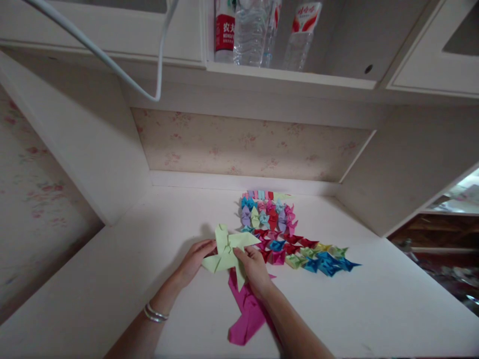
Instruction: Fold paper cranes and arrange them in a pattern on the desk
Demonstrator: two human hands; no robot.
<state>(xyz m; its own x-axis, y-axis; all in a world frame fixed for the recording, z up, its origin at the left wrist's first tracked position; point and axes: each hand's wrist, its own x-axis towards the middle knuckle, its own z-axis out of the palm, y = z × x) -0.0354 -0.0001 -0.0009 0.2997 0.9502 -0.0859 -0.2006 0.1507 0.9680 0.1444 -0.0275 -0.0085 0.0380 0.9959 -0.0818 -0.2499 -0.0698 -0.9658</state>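
A pale green folded paper pinwheel [225, 248] is held above the white desk, its four arms spread out. My left hand [195, 259], with silver bangles on the wrist, grips its left side, the fingers partly behind the paper. On the right side my right hand [254, 267] pinches it, thumb on top near the middle. Beneath and nearer to me lies magenta folded paper [247, 319], partly covered by the green pinwheel and my right forearm.
Rows of small coloured origami pieces [272, 219] stand toward the back of the desk [179, 209], with more [327, 262] spreading right. A white cable [112, 62] hangs at upper left. Plastic bottles [249, 35] stand on the shelf above. Side panels enclose the desk.
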